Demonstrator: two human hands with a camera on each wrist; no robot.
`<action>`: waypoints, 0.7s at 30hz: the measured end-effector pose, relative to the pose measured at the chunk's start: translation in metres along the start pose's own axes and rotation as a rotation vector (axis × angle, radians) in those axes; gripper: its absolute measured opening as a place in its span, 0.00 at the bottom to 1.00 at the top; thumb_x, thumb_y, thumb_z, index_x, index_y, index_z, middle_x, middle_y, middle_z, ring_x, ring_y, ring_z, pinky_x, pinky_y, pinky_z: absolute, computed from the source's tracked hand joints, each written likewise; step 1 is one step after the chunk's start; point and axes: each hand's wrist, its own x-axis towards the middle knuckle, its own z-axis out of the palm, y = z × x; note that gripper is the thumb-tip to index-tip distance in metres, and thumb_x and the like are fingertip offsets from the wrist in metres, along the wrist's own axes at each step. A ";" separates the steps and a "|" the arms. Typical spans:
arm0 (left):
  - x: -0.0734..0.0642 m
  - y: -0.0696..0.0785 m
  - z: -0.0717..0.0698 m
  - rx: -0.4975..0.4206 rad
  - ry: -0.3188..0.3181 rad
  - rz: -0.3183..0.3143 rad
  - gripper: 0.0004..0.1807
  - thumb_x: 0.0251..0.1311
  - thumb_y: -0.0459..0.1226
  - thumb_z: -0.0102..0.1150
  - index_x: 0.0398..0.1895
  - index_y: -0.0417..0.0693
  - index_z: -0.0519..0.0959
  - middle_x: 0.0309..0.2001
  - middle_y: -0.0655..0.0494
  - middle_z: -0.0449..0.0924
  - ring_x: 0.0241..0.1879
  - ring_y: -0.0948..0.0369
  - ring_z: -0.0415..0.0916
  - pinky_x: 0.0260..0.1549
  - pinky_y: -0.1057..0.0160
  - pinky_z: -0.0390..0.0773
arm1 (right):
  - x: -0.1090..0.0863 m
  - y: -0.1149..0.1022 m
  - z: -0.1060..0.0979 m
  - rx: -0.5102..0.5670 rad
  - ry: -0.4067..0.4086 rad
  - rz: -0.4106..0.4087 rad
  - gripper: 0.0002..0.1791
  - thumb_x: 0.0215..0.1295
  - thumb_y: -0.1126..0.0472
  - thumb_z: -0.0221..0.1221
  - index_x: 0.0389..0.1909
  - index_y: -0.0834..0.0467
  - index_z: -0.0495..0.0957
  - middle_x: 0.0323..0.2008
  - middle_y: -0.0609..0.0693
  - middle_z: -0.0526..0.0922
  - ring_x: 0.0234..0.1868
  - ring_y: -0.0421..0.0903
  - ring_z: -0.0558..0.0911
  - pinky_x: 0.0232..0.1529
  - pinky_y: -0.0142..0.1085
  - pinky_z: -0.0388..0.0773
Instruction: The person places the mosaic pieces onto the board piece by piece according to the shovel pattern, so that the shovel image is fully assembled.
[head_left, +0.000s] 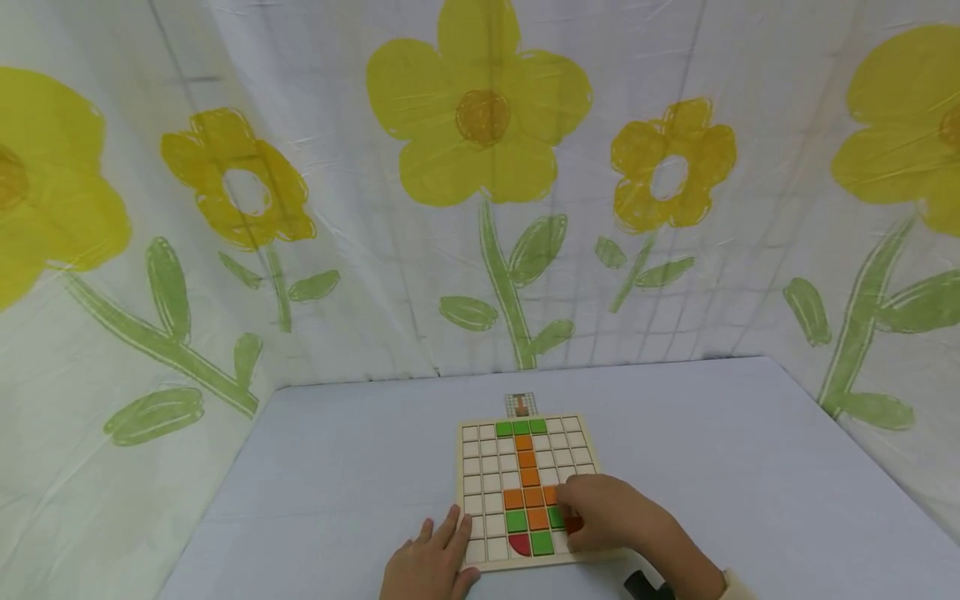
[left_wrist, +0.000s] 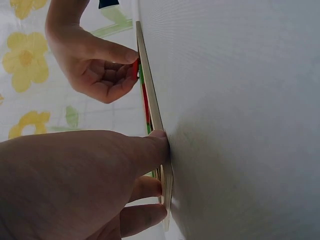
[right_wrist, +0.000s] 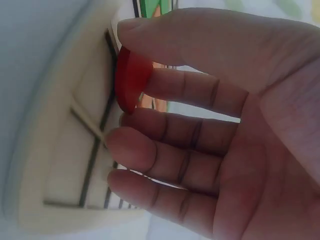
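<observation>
A square wooden grid board (head_left: 540,563) lies on the table, with green and orange square tiles in a column-like pattern. One red quarter-round tile (head_left: 519,545) sits in its front row, left of a green tile (head_left: 542,543). My right hand (head_left: 611,515) is over the board's front right part. In the right wrist view, its thumb and fingers pinch another red tile (right_wrist: 132,80) with a curved edge, tilted close to the grid. My left hand (head_left: 429,560) rests at the board's front left corner, thumb along the front edge and extended fingers touching the left side.
A small printed card (head_left: 521,405) with a grid pattern lies just behind the board. Near my right wrist is a black object (head_left: 641,586), partly cut off. The white table (head_left: 337,467) ends at a flower-printed curtain (head_left: 360,292).
</observation>
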 end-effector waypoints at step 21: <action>0.000 -0.002 0.000 -0.036 -0.001 0.017 0.35 0.65 0.60 0.56 0.67 0.47 0.75 0.65 0.48 0.75 0.53 0.40 0.80 0.38 0.45 0.83 | 0.002 -0.031 0.016 -0.338 0.121 -0.113 0.11 0.54 0.64 0.73 0.17 0.52 0.82 0.14 0.37 0.70 0.18 0.36 0.62 0.22 0.29 0.66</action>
